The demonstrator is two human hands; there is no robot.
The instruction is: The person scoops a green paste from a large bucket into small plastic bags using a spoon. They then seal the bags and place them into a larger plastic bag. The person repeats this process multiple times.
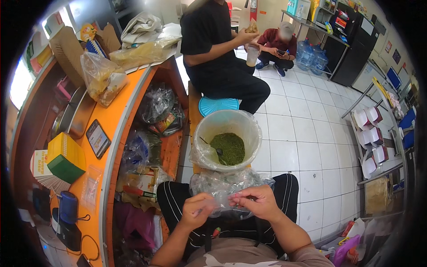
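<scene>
My left hand (197,211) and my right hand (258,203) pinch a small clear plastic bag (220,201) between them, above my lap. A thin red line shows at the right fingertips; whether it belongs to the bag I cannot tell. Under and beyond the hands, a heap of clear plastic bags (230,180) rests between my thighs. Just past it stands a round tub (252,133) lined with clear plastic, on a wooden bench (194,123). Finely chopped green matter (232,147) covers its bottom, with a dark-handled spoon (219,152) stuck in it.
A turquoise lid (218,106) lies behind the tub, by a seated person in black (213,66) holding food and a cup. Another person (278,45) squats farther back. At left, an orange counter (116,96) carries a phone (98,138) and bagged food (101,78). White boxes (368,137) fill a rack at right.
</scene>
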